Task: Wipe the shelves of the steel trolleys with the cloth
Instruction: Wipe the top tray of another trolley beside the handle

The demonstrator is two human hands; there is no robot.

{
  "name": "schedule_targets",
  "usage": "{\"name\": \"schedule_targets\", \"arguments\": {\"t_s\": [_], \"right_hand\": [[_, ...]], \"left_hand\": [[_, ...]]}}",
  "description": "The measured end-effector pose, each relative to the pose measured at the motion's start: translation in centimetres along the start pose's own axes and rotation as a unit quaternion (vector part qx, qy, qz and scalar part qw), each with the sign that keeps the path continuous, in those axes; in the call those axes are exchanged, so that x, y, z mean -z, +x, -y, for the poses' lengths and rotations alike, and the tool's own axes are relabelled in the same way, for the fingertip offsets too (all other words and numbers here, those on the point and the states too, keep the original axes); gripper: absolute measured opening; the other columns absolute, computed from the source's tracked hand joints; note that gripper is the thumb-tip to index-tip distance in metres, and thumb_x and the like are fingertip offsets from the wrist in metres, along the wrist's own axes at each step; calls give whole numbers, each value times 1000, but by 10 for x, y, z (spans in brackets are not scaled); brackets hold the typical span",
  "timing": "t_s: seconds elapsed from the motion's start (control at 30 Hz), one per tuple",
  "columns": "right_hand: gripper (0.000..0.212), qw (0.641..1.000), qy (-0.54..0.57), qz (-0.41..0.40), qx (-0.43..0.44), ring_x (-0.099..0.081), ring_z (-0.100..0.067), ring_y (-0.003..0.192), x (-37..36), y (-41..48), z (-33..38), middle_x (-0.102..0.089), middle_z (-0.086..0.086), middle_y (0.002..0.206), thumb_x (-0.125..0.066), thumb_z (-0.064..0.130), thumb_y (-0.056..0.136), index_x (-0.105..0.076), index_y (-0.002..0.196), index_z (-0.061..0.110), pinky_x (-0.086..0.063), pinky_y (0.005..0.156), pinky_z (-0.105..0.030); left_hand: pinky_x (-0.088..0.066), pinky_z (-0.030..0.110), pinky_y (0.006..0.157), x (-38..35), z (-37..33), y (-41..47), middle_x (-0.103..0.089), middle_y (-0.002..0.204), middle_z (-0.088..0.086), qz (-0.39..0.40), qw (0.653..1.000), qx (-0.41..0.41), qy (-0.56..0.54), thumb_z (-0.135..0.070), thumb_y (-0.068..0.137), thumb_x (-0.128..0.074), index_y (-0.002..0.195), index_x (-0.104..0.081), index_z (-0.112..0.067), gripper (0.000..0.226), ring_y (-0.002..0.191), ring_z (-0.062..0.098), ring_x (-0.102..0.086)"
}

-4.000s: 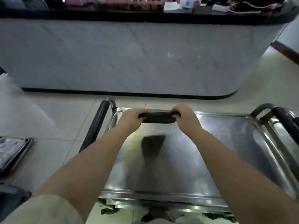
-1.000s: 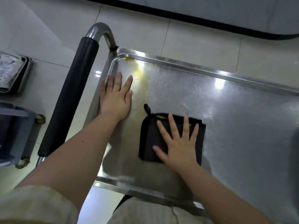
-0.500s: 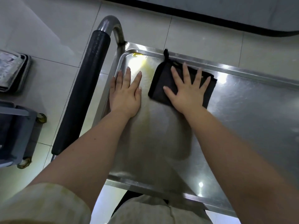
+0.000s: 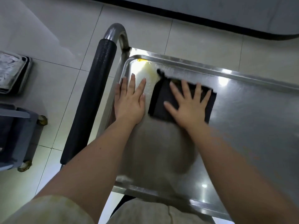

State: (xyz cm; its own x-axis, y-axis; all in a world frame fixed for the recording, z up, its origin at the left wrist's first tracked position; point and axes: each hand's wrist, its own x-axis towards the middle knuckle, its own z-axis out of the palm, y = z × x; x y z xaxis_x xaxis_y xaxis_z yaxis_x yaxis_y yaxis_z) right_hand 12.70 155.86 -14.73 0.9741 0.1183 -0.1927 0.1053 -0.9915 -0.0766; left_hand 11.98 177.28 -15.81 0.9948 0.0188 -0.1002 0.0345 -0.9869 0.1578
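A folded black cloth lies on the top shelf of the steel trolley, a little back from its far rim. My right hand presses flat on the cloth with its fingers spread. To the left of the cloth, my left hand rests flat on the bare steel beside the shelf's left rim. A yellowish smear marks the far left corner of the shelf, just beyond my left fingertips.
The trolley's black padded handle runs along its left side. On the floor at the left stand a grey wheeled cart and stacked trays. A grey counter base lies beyond the trolley.
My right hand has drawn the cloth back from the far rim toward me by a short way. My left hand has stayed flat at the shelf's left side.
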Motion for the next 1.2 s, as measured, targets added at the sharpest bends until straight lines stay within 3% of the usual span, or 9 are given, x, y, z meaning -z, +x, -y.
{"name": "schedule_targets", "arguments": {"t_s": [0.07, 0.17, 0.27, 0.5, 0.67, 0.8, 0.87, 1.07, 1.2], "right_hand": [[75, 999, 5, 11, -47, 9, -41, 147, 9, 52, -1, 2, 10, 164, -9, 82, 82, 2, 149, 52, 10, 109, -70], [76, 999, -6, 13, -48, 9, -42, 147, 10, 60, 1, 4, 9, 164, -9, 81, 83, 2, 151, 49, 8, 110, -70], [75, 1000, -15, 4, 7, 7, -43, 147, 2, 2, 1, 1, 5, 164, -11, 79, 86, 2, 152, 46, 2, 111, -70], [77, 997, -1, 6, 77, -4, -48, 146, -35, -183, 23, -12, -2, 164, -30, 75, 88, -18, 154, 38, -7, 107, -75], [79, 998, -10, 24, 59, -1, -48, 146, -32, -183, 28, -8, -1, 164, -32, 75, 86, -14, 154, 40, -4, 107, -76], [77, 998, -20, 26, 55, 2, -47, 146, -28, -183, 26, -6, 0, 164, -27, 76, 87, -10, 154, 41, -2, 108, -75], [77, 998, -25, 22, 50, 5, -47, 146, -28, -182, 25, -4, 1, 165, -24, 77, 87, -7, 154, 42, 0, 108, -74], [76, 999, -22, 8, 47, 7, -40, 148, -27, -186, 16, -4, 7, 164, -18, 79, 87, -7, 153, 45, 4, 111, -70], [75, 999, -22, 3, 43, 2, -35, 149, -25, -205, -42, -9, 10, 163, -25, 78, 85, -12, 152, 47, 3, 113, -68]], "left_hand": [[8, 42, 120, -1, 0, 2, -2, 165, 0, 0, 1000, 2, 2, -44, 100, -10, 154, -6, -40, 55, 151, 23, 3], [10, 42, 119, -2, -1, 7, 0, 165, 0, 3, 1000, 7, 4, -44, 99, -10, 154, -4, -42, 55, 151, 22, 4], [10, 43, 120, -2, -3, 8, 2, 165, -1, 13, 1000, 8, 16, -44, 98, -9, 154, -2, -42, 56, 151, 22, 6], [11, 42, 120, 2, -2, 9, 4, 165, -1, 32, 999, 7, 8, -43, 100, -12, 155, -4, -40, 55, 150, 22, 7], [3, 45, 121, 20, -2, -17, -7, 164, 5, 26, 998, -28, -48, -32, 103, -27, 156, -20, -26, 54, 151, 27, 1], [-1, 44, 122, 26, 0, -80, -9, 164, 7, 14, 996, -11, -88, -31, 104, -28, 156, -17, -28, 54, 150, 29, -1], [0, 48, 121, 20, 6, -116, -8, 164, 7, 39, 998, -23, -52, -32, 104, -29, 157, -15, -29, 55, 150, 32, -1], [7, 52, 119, -1, 17, -155, 0, 164, 0, 57, 995, -74, 21, -46, 103, -11, 156, -7, -37, 54, 150, 26, 7], [9, 48, 119, -5, 17, -151, -1, 164, -3, 45, 996, -75, 25, -48, 102, -8, 154, -5, -41, 53, 151, 23, 5]]}}
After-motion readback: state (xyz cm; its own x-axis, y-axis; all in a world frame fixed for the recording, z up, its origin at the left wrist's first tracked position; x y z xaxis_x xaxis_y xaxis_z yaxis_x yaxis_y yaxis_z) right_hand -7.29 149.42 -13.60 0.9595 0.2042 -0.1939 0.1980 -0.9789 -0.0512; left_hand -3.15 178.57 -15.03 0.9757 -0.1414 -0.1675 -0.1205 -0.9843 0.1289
